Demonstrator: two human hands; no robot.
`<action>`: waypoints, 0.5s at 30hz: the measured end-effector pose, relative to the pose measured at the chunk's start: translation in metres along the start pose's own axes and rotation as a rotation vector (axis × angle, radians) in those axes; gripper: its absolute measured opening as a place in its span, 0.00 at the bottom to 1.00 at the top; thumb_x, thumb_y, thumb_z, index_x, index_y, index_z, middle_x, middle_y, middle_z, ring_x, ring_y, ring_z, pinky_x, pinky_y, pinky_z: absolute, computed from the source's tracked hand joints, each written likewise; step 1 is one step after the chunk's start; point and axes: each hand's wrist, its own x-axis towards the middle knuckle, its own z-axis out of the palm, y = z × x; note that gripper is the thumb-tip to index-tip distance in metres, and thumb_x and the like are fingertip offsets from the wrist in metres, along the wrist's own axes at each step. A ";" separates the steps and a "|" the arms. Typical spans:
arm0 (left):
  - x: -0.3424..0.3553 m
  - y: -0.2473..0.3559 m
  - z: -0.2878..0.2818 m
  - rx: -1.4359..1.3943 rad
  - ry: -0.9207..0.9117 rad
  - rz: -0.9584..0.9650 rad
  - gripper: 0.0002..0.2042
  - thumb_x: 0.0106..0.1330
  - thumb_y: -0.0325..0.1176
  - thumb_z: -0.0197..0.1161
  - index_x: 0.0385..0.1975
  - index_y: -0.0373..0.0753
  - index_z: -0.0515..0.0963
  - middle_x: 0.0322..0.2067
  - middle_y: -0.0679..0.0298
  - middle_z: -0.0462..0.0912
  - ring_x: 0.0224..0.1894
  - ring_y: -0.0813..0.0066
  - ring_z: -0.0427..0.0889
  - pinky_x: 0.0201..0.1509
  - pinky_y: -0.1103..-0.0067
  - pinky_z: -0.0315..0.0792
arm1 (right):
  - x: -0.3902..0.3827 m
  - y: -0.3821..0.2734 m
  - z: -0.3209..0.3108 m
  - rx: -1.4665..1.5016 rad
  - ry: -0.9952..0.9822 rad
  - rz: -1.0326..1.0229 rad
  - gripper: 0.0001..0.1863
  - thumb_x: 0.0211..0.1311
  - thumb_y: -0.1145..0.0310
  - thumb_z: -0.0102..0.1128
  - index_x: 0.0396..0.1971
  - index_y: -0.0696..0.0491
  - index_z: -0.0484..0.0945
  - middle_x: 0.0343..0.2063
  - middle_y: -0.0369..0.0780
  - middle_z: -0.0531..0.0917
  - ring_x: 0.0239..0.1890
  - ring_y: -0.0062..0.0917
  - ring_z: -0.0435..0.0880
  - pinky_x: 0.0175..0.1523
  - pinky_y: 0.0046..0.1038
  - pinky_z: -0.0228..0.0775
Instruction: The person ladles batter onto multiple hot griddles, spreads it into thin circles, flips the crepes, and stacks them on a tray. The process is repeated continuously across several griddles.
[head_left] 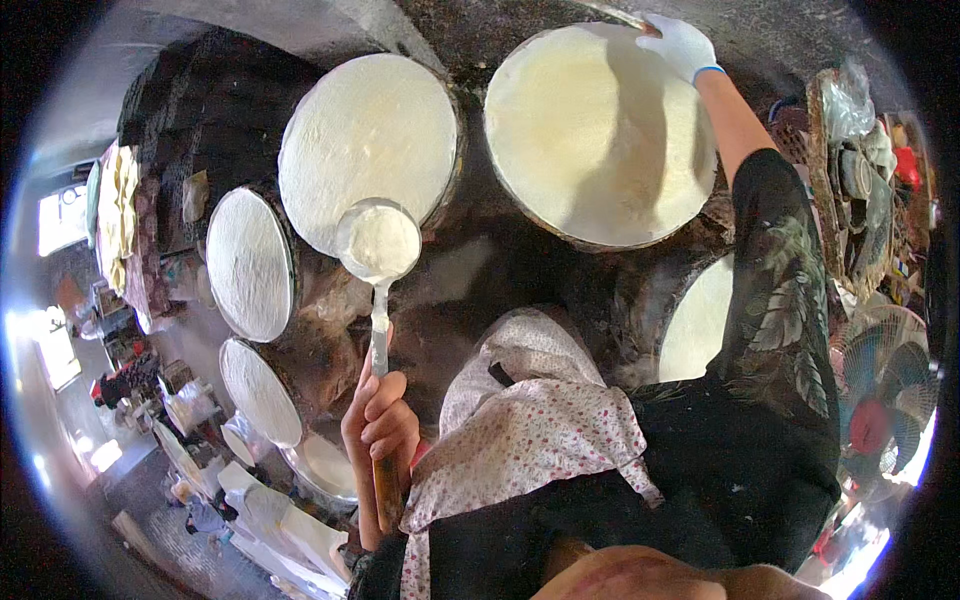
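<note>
The left hand point(380, 420) is bare and wrapped tight around the wooden handle of a ladle point(378, 245), whose bowl, full of white batter, hangs at twelve o'clock from that hand, just over the near edge of a round white-coated pan point(385, 125). The right hand point(680, 45), in a white glove, reaches up to one o'clock and pinches the far rim of a large pale sheet point(590, 130) lying on another round pan; its fingers are closed on the edge. At nine o'clock stand two smaller white discs point(250, 265). A floral cloth point(520, 420) lies at six o'clock.
</note>
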 end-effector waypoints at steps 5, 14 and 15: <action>-0.004 0.003 -0.002 0.026 -0.017 -0.004 0.29 0.83 0.26 0.41 0.81 0.43 0.45 0.25 0.69 0.62 0.15 0.89 0.61 0.14 0.88 0.66 | -0.010 -0.025 -0.030 -0.182 -0.309 0.101 0.26 0.64 0.44 0.62 0.44 0.55 0.82 0.41 0.53 0.87 0.47 0.53 0.85 0.50 0.47 0.75; -0.036 0.038 -0.033 0.132 -0.155 -0.113 0.27 0.82 0.23 0.41 0.79 0.37 0.49 0.26 0.67 0.63 0.15 0.88 0.63 0.13 0.88 0.67 | -0.165 -0.182 -0.196 -0.150 0.105 -0.044 0.18 0.66 0.57 0.69 0.44 0.57 0.82 0.37 0.46 0.85 0.38 0.45 0.85 0.47 0.34 0.78; -0.044 0.045 -0.041 0.137 -0.152 -0.119 0.27 0.82 0.23 0.41 0.79 0.37 0.49 0.27 0.67 0.63 0.15 0.88 0.63 0.13 0.88 0.67 | -0.197 -0.209 -0.214 -0.109 0.188 -0.153 0.16 0.64 0.62 0.72 0.43 0.57 0.82 0.37 0.46 0.85 0.38 0.44 0.85 0.47 0.32 0.78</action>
